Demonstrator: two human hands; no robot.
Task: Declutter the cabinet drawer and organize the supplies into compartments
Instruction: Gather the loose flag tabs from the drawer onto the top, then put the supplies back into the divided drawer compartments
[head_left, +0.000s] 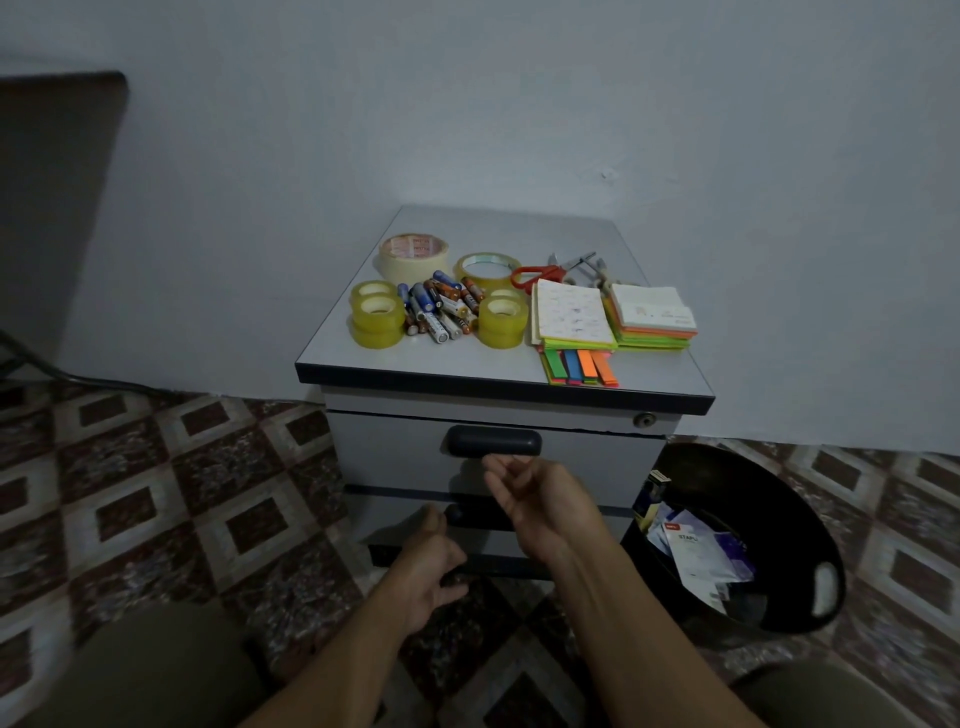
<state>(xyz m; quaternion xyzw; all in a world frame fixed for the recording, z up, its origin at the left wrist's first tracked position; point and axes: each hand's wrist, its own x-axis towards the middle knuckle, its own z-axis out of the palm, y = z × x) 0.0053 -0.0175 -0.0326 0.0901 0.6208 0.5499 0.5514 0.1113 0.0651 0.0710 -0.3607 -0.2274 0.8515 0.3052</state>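
The right hand (530, 501) is held palm up just under the top drawer handle (493, 441). Its fingers are loosely bent and nothing is held in it. The left hand (428, 566) is lower, before the bottom part of the cabinet (597, 454), with the fingers curled towards a dark edge there. Whether this edge is gripped cannot be told. A second handle (456, 513) is seen between the two hands, partly covered by the right one. The drawer fronts are seen closed.

The supplies are laid out on the cabinet top (332, 358). A pile of batteries (439, 309) is placed between a left stack of tape rolls (378, 319) and a right stack of tape rolls (502, 322). Behind them a masking tape roll (413, 253) and a clear tape roll (487, 268) are found, and next to these red-handled scissors (535, 274). Sticky note pads (652, 322) are stacked on the right side, and coloured page flags (579, 366) are put at the front edge.

A black bin (779, 499) with paper packaging (701, 558) inside is seen on the floor just beside the cabinet, on its right.
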